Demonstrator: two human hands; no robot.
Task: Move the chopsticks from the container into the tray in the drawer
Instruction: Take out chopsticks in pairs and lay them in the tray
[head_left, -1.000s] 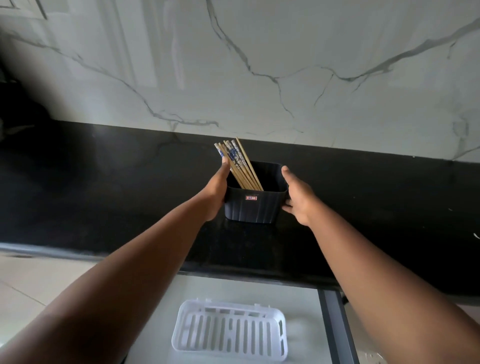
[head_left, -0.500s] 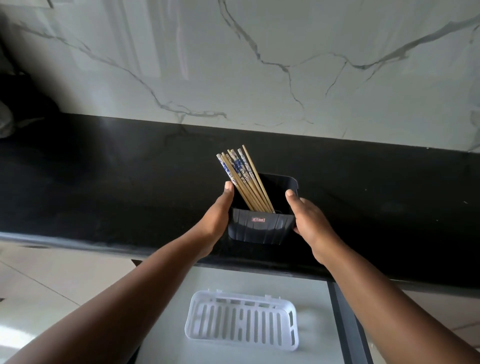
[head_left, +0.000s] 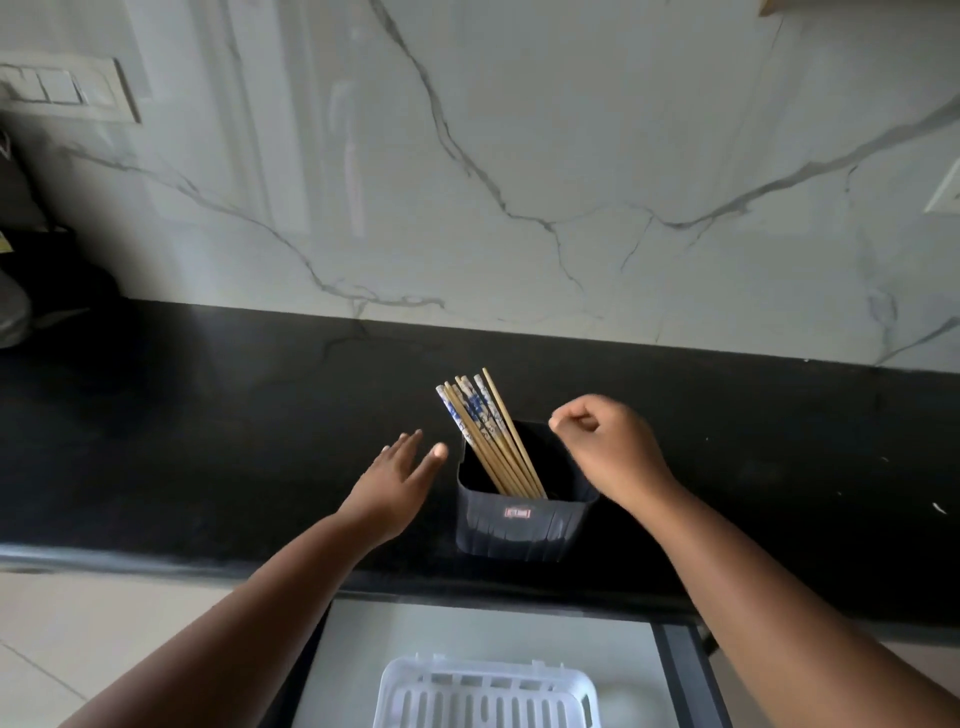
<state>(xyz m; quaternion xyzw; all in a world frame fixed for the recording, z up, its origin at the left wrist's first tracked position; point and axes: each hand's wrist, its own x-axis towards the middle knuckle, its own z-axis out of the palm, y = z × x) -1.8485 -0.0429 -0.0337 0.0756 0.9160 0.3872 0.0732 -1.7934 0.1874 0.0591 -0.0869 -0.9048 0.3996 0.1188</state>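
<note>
A dark ribbed container (head_left: 519, 527) stands near the front edge of the black countertop (head_left: 208, 441). Several wooden chopsticks (head_left: 485, 431) with blue-and-white tops lean to the left inside it. My left hand (head_left: 397, 483) hovers just left of the container, fingers spread, touching nothing. My right hand (head_left: 608, 447) is above the container's right rim, fingers curled in with nothing in them, close to the chopsticks but apart from them. Below the counter, a white slotted tray (head_left: 488, 696) lies in the open drawer (head_left: 680, 670).
A white marble backsplash (head_left: 519, 156) rises behind the counter. A switch plate (head_left: 62, 91) is on the wall at upper left and dark objects (head_left: 31, 275) sit at the far left of the counter. Light floor tiles (head_left: 104, 623) show left of the drawer.
Both hands have let go of the container after drawing it toward the counter's front edge. The left hand opened to the side; the right hand rose over the rim with curled fingers.
</note>
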